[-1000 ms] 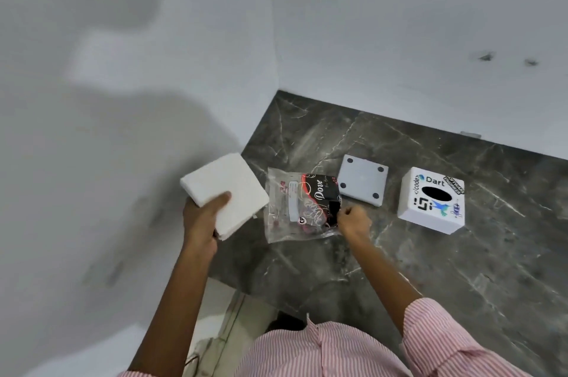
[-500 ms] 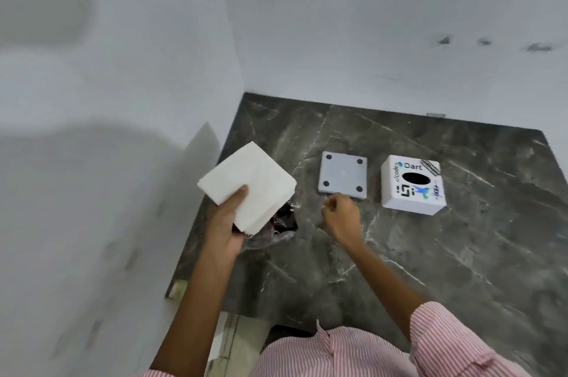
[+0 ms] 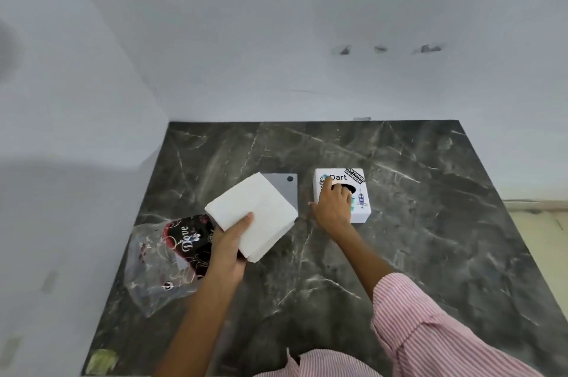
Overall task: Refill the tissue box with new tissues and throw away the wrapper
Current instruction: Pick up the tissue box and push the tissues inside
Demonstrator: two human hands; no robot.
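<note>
My left hand holds a white stack of tissues above the dark marble counter. The white tissue box, with stickers and a dark oval hole on top, stands right of centre. My right hand rests on top of the box, fingers spread over the hole and thumb down its left side. The box's grey bottom panel lies flat beside it, partly hidden by the tissue stack. The empty clear wrapper with a black and red label lies on the counter at the left.
White walls close the counter at the back and on the left. The counter's right edge meets a pale ledge. A greenish scrap sits at the front left corner.
My right hand let go of the wrapper and moved right onto the tissue box. My left hand carried the tissue stack rightward over the grey panel. The wrapper now lies on the counter.
</note>
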